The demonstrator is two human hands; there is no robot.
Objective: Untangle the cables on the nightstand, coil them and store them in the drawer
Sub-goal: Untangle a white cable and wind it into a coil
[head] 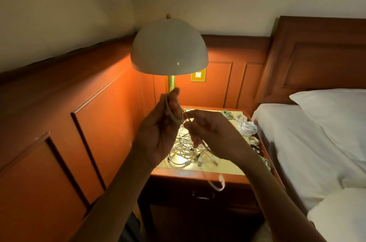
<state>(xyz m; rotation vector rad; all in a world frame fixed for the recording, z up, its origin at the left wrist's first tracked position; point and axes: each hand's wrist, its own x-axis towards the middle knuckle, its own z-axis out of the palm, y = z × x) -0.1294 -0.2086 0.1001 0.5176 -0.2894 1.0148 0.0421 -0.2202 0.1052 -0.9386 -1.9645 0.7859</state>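
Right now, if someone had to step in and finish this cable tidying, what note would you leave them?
Left hand: holds a green cable looped round its fingers, above the nightstand.
Right hand: pinches the same cable's trailing part.
Done: a coiled white cable and a green coil lie at the nightstand's back right; another green coil lies at the right edge.
Left: finish this coil, then untangle the white cable pile, one strand of which hangs over the front. The drawer looks closed, so storing remains.
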